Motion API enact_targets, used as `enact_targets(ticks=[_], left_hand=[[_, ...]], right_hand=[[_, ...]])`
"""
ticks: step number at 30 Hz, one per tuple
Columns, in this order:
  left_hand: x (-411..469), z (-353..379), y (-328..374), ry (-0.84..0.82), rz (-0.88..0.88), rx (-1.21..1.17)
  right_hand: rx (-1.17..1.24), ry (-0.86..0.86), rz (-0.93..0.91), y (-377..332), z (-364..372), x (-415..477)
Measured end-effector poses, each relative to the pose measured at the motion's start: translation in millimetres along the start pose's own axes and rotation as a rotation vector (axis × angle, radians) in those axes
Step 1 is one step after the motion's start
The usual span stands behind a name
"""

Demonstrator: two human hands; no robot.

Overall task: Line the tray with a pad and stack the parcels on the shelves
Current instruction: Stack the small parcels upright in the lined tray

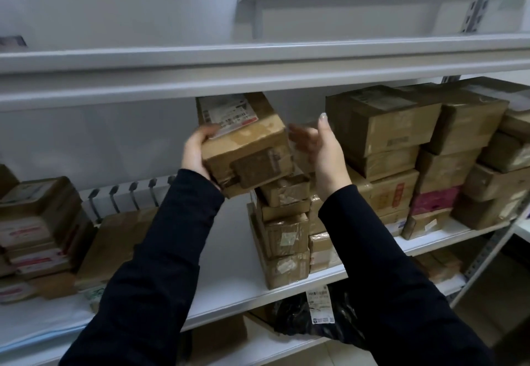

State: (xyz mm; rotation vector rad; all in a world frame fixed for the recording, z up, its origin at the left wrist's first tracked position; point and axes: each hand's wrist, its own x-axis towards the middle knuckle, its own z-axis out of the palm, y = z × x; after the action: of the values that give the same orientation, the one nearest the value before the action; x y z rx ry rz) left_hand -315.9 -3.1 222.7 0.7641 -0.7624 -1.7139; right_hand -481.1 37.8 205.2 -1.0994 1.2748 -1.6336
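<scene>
Head view: a taped parcel held at a white shelf unit, over a stack of small boxes.

White shelves point(229, 254) span the view; the middle shelf is the landmark. On its right part stands a large block of brown cartons point(415, 148), stacked several high. On its left end sits a lower pile of flat parcels point(37, 228). Near its centre rises a narrow stack of small boxes point(282, 236). Just above that stack, tilted, is the held parcel point(246, 142), label side up. Below the shelf's front edge lies a black plastic mailer bag point(309, 317). The left hand point(198, 153) has its grip closed around the parcel's left end; the right hand point(324, 148) is spread wide just beside its right end, holding nothing.
</scene>
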Motion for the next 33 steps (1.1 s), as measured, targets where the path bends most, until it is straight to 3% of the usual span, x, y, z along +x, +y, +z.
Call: enact_targets(ticks=[2, 6, 11, 19, 24, 28, 33], left_hand=[[1.4, -17.6, 4.5, -0.004, 0.058, -0.063], [0.6, -50.9, 1.3, 0.015, 0.087, -0.217], [-2.3, -84.0, -12.5, 0.086, 0.072, -0.235], [-12.6, -130.5, -11.4, 0.166, 0.058, -0.041], [-26.6, -162.5, -0.7, 0.289, 0.034, -0.002], [-35.4, -193.2, 11.6, 0.381, 0.014, 0.012], [-45.4, -227.4, 34.4, 0.487, -0.010, 0.085]], right_hand=[[-0.289, 0.079, 0.052, 6.2, 0.6, 3.3], [-0.957, -0.071, 0.259, 18.5, 9.4, -5.6], [-1.148, -0.068, 0.248, 26.9, 22.3, -2.7], [-1.003, 0.120, -0.054, 17.7, 44.5, -10.6], [-0.639, -0.002, -0.167, 24.0, 82.7, -18.3], [-0.336, -0.244, 0.046, 46.1, 123.3, -28.2], [-0.237, -0.384, 0.248, 71.6, 173.8, -39.2]])
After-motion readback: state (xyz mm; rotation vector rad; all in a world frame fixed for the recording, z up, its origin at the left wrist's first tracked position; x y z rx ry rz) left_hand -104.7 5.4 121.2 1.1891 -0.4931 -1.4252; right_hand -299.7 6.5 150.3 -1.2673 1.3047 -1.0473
